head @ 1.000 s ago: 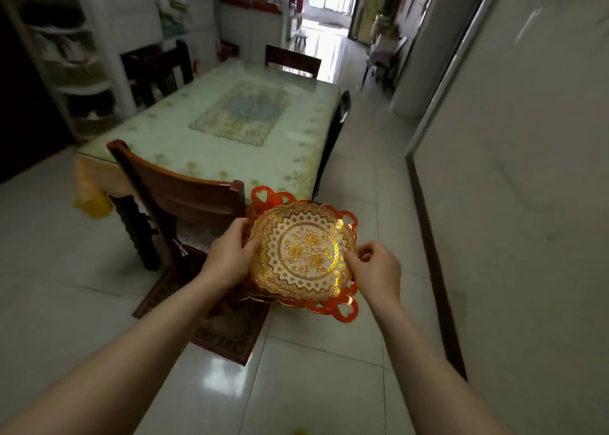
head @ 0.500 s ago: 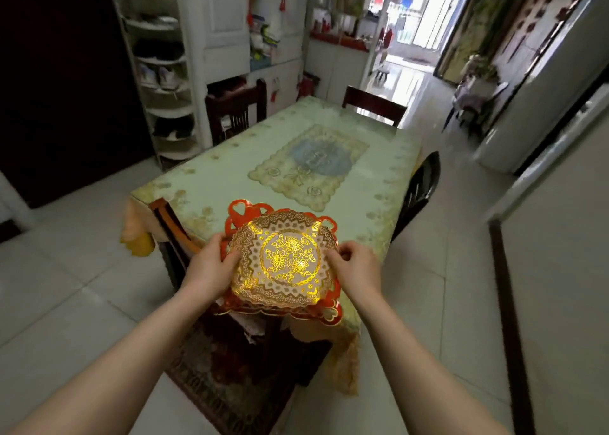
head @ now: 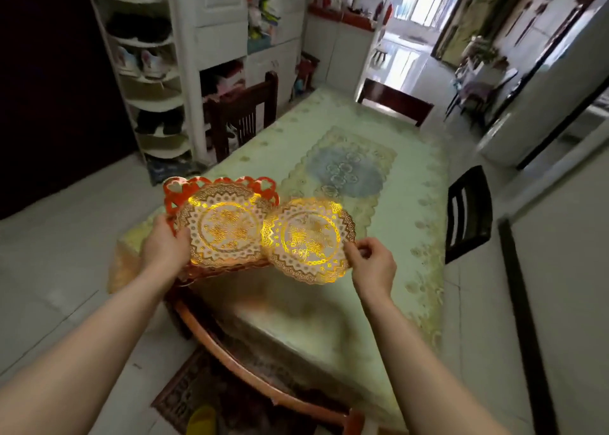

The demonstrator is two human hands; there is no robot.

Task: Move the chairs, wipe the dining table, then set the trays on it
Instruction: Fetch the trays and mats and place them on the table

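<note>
Left hand (head: 164, 248) gripped stacked trays (head: 227, 227); right hand (head: 370, 263) pinched gold tray (head: 309, 240) rim over table (head: 412, 204). Looked light, thin, rigid; hold by rim.

The table (head: 389, 236) is the landmark. Above its near end are two trays: the left tray (head: 227, 227), stacked on another, is held at its left edge by the left hand (head: 164, 246); the right tray (head: 309, 240) overlaps it, pinched at its right edge by the right hand (head: 372, 263). One chair (head: 263, 382) stands at the table's near end, another chair (head: 244, 111) on its left, a third chair (head: 393, 101) at the far end, a fourth chair (head: 468, 210) on the right. Shelves (head: 148, 72) stand left of the table, beyond the left chair.
</note>
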